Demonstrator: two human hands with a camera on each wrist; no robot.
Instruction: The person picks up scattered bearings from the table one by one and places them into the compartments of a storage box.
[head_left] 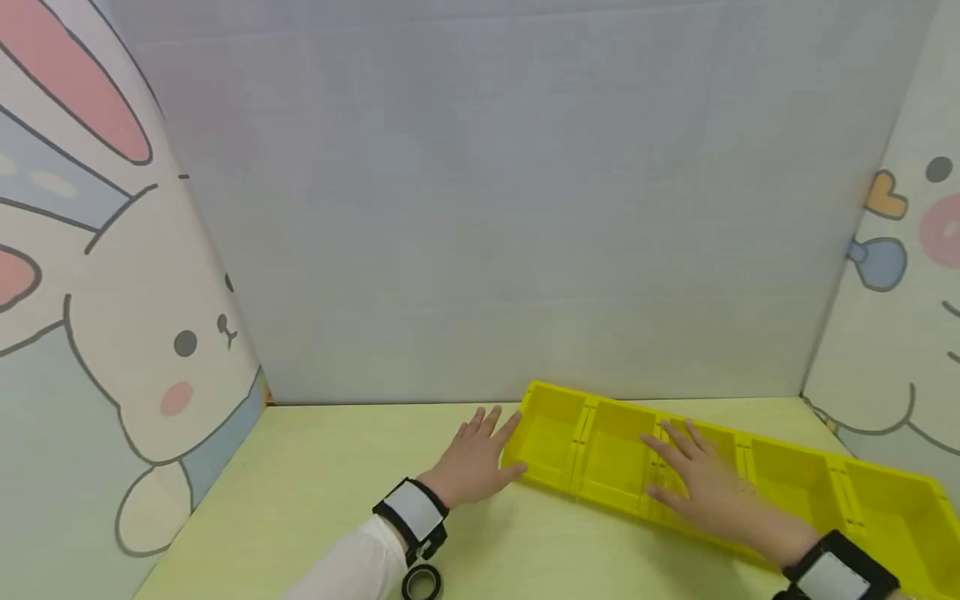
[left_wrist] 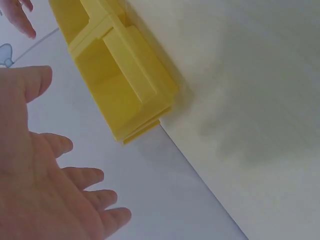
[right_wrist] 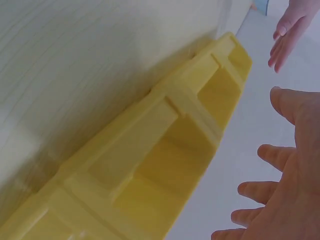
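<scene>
A long yellow tray made of several joined bins lies slantwise on the table, its bins showing nothing inside. My left hand is held beside the tray's left end, fingers spread and straight, holding nothing. In the left wrist view the same hand shows its palm and stands apart from the end bin. My right hand hovers over the middle bins with fingers spread. The right wrist view shows that hand apart from the tray, with nothing in its grip.
A black roll of tape lies on the pale table by the left wrist, near the front. A grey-white wall rises behind, with side panels bearing a cartoon rabbit on the left and another cartoon figure on the right.
</scene>
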